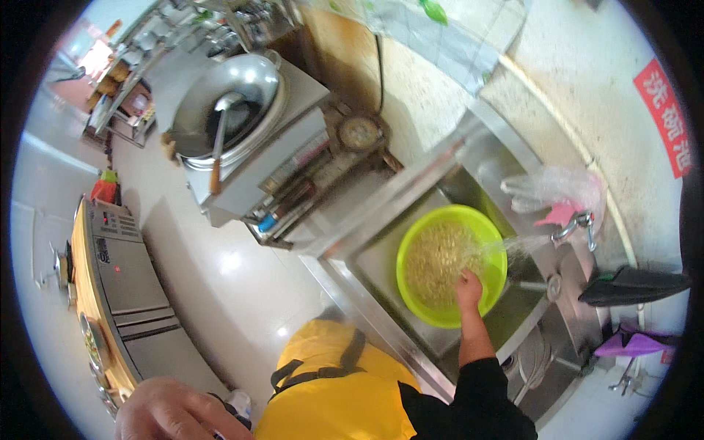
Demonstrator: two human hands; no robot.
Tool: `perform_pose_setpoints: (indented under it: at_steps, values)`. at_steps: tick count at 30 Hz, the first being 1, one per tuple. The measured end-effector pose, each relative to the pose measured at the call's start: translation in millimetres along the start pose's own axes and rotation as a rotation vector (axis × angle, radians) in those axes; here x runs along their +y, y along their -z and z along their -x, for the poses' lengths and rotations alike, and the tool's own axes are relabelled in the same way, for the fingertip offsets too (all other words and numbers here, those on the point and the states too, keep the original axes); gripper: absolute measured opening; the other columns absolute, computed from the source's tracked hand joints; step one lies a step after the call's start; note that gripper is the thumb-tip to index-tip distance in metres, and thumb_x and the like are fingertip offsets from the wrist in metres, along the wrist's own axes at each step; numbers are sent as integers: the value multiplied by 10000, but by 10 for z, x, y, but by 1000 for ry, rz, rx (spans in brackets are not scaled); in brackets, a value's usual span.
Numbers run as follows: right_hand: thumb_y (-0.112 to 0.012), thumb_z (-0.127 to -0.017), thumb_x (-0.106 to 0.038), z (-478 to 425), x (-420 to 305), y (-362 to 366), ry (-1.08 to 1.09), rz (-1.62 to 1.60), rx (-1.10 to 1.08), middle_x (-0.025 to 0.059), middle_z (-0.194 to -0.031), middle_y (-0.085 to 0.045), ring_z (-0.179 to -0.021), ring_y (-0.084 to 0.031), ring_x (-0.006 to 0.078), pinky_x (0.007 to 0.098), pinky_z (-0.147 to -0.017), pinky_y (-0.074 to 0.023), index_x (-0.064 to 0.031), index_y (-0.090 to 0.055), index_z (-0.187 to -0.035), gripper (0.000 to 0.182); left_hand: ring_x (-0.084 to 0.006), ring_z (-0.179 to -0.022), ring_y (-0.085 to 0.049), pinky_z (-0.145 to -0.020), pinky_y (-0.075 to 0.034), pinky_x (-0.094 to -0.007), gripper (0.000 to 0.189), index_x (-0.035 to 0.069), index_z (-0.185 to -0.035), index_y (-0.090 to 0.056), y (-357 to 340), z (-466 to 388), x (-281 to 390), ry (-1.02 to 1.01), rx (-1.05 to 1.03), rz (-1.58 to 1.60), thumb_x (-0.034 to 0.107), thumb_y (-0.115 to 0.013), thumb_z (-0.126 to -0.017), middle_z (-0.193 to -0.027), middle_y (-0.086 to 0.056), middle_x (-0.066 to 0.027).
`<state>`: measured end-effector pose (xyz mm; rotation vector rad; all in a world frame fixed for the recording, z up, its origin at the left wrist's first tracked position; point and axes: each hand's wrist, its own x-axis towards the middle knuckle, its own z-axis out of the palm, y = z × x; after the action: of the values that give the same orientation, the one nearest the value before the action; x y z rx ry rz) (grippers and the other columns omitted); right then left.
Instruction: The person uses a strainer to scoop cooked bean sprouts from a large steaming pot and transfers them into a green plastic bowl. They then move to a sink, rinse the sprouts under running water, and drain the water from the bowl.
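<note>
A lime-green plastic basin stands in a stainless-steel sink. Many small pale-brown pieces, too fine to name, lie in the basin as a wet mass. My right hand is over the basin's near right part, at the edge of this mass, with its fingers curled; whether they grip anything is hidden. From the wall tap, water sprays into the basin beside that hand. My left hand is close to the camera at the lower left, away from the sink, with its palm and fingertips out of sight.
Left of the sink, a large wok holding a ladle sits on a steel stove unit. A wood-topped counter runs along the left. Plastic gloves hang by the tap, and a red sign bears writing.
</note>
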<state>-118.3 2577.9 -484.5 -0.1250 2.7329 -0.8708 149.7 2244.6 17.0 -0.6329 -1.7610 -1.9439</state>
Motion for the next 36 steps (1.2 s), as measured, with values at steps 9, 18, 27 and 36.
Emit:
perform_pose_setpoints:
  at_steps: [9, 18, 27, 36]
  values:
    - [-617, -852, -225, -33, 105, 436, 88, 140, 132, 158, -864, -685, -766, -661, 277, 360, -699, -508, -30, -683, -989, 247, -216, -923, -587, -825, -488, -419, 352, 393, -1111, -674, 251, 408, 915, -205, -101, -155, 165, -678, -843, -1041, -606, 22]
    - [-576, -823, -181, -233, -30, 1070, 109, 50, 205, 132, -771, -638, -696, -626, 212, 353, -618, -471, 12, -655, -845, 210, -235, -925, -567, -843, -476, -444, 267, 361, -1138, -662, 542, 967, 1185, -174, -60, 15, 333, -628, -875, -1106, -585, -8]
    - [-658, -800, -285, 190, -513, 1810, 13, 102, 453, 99, -920, -700, -867, -650, 206, 316, -782, -478, -51, -668, -1061, 350, -246, -901, -555, -847, -458, -425, 269, 342, -1146, -660, 743, 1008, 886, 168, -178, 306, 415, -585, -899, -1082, -580, -6]
    - [-547, -863, -242, 97, 194, -7, 294, 290, -227, 131, -989, -680, -893, -649, 251, 351, -817, -496, -121, -668, -1075, 273, -248, -895, -555, -819, -467, -436, 282, 383, -1137, -661, 487, 694, 222, 3, -145, 345, 368, -648, -856, -1075, -582, 12]
